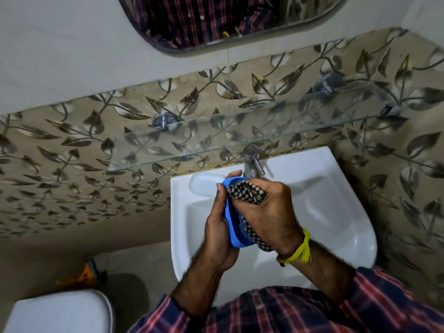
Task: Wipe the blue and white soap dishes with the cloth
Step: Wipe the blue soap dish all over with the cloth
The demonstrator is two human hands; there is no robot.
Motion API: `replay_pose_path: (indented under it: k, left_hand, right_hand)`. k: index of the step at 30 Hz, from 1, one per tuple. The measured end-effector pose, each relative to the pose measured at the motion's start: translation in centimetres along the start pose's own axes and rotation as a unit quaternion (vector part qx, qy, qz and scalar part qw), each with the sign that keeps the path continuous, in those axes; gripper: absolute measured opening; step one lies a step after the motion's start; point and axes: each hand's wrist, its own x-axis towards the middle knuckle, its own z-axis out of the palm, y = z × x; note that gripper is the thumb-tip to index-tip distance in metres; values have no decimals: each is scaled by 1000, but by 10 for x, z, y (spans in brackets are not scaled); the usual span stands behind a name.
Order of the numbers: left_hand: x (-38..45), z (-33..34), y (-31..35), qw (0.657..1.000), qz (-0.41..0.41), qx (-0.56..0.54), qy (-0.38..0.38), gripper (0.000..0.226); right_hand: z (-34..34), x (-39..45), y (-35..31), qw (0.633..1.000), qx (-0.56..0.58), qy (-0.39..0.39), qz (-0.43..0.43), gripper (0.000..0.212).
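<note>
Blue soap dish [231, 227] sits tilted on edge above the wash basin [336, 200], cradled in the left hand [217, 236], whose fingers curl round its rim. The right hand [269, 212] clenches the checked cloth [245, 192] inside it. It looks like light, stiff plastic, probably slippery when wet; gripping the long rims seems safest. The white soap dish [204, 185] rests on the basin ledge.
</note>
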Motion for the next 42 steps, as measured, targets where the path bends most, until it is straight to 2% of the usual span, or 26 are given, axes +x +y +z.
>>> replay_pose_path:
  k: [2, 5, 7, 10, 14, 18, 21, 25, 29, 32, 36, 40, 42]
  left_hand:
    - [1, -1, 2, 1000, -2, -12, -3, 49]
    - [2, -5, 8, 999, 2, -28, -20, 50]
    - [1, -7, 6, 999, -8, -36, -22, 49]
    - [3, -7, 3, 999, -13, -38, -19, 49]
    - [6, -10, 8, 998, -19, -52, -26, 49]
    - [9, -8, 4, 999, -20, -39, -20, 49]
    - [10, -11, 3, 997, -23, -60, -34, 49]
    - [11, -9, 4, 999, -26, -38, -27, 50]
    - [11, -14, 5, 998, -24, -42, -45, 50]
    - [11, -10, 5, 999, -23, -21, -33, 50]
    - [11, -9, 17, 998, -14, -25, -57, 53]
    - [10, -7, 14, 999, -14, 0, -32, 53]
    - [10, -7, 16, 999, -20, -3, -33, 53]
  right_hand:
    - [0, 4, -4, 1000, -6, 9, -18, 17]
    - [-3, 0, -5, 993, -72, -61, -64, 19]
    - [-6, -1, -5, 986, -127, -73, -75, 24]
    - [-5, 9, -7, 992, -105, -35, -66, 22]
    - [-3, 4, -7, 988, -113, -87, -56, 29]
    - [-4, 9, -7, 993, -89, -68, -42, 22]
    - [-7, 3, -6, 983, -134, -118, -40, 33]
    - [-10, 4, -8, 986, -125, -100, -36, 30]
    - [-12, -4, -9, 977, -152, -144, -37, 34]
    - [-14, -2, -10, 982, -151, -112, -16, 38]
    - [-15, -9, -12, 971, -162, -169, -41, 23]
    - [-17, -3, -15, 972, -182, -130, -76, 13]
    - [-20, -5, -14, 959, -194, -180, -101, 14]
